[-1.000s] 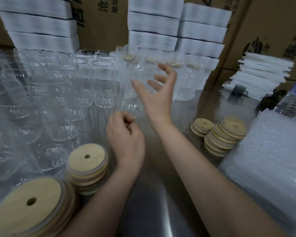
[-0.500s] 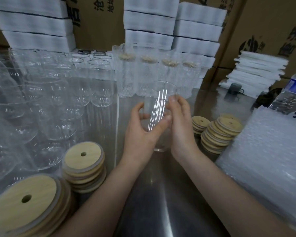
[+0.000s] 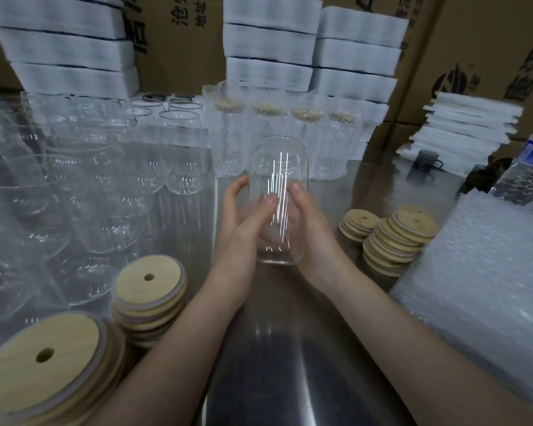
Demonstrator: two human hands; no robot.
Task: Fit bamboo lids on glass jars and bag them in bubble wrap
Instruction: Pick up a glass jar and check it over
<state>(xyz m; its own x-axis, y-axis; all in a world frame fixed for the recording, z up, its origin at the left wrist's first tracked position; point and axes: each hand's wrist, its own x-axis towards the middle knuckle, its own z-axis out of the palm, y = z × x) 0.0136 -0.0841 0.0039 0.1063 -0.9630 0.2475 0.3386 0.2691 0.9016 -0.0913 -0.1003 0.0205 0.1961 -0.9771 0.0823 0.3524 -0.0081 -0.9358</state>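
Since only the head view is on hand, everything turns on what it shows of the glass jar (image 3: pixel 279 192), which is cupped between both hands over the middle of the tabletop (image 3: pixel 290 348). Its long axis runs from the base, low between the two palms, up and away to the open mouth at the far end, with a slight lean away from the person. No lid sits on that mouth.

The left hand (image 3: pixel 243 232) grips the jar from its left side, thumb (image 3: pixel 269 200) laid across the near face and fingers (image 3: pixel 236 190) curled round the far side. The right hand (image 3: pixel 313 238) grips it from the right, one fingertip showing on the near wall and the rest blurred behind the glass. Whether the base touches the tabletop cannot be told.

Bamboo lids lie on both sides: a stack (image 3: pixel 150 290) near the left wrist, and leaning stacks (image 3: pixel 400 238) just beyond the right hand. Neither hand is clearly the closer to its stack, so either could probably let go to fetch one, and the mouth stands free above the fingertips to take it. Bubble-wrap bags (image 3: pixel 490 272) lie further right, beyond the lids.
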